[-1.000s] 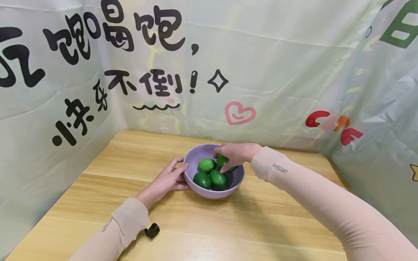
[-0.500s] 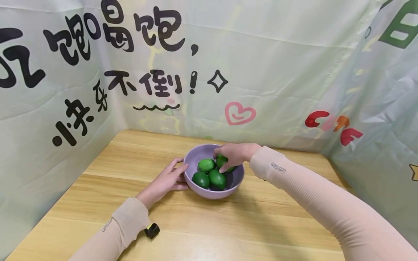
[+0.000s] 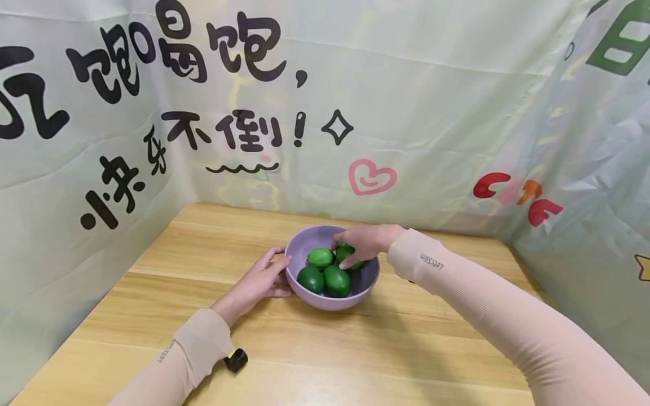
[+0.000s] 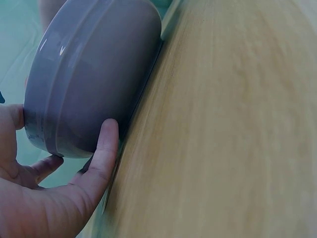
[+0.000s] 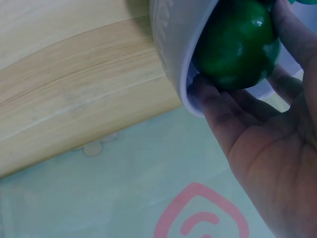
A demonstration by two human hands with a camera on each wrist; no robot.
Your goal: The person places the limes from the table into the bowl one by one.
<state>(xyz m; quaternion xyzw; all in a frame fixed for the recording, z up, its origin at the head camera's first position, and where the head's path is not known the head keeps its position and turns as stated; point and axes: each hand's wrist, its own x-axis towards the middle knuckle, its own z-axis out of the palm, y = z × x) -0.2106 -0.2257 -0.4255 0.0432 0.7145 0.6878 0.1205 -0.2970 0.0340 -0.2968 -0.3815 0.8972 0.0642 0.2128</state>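
Note:
A lilac bowl stands on the wooden table with several green limes in it. Two darker limes lie at the near side, and a lighter lime sits behind them. My left hand holds the bowl's left side, thumb at the rim and fingers against the outer wall, as the left wrist view shows. Inside the bowl at the right, my right hand grips a glossy lime between thumb and fingers. From the head view that lime is partly hidden by the hand.
The wooden table extends around the bowl. A printed cloth hangs along the back and both sides, close behind the bowl. A small black piece shows at my left wrist.
The near limes have shifted very slightly to the left inside the bowl. Both hands stay almost where they were, the right one still on the same lime.

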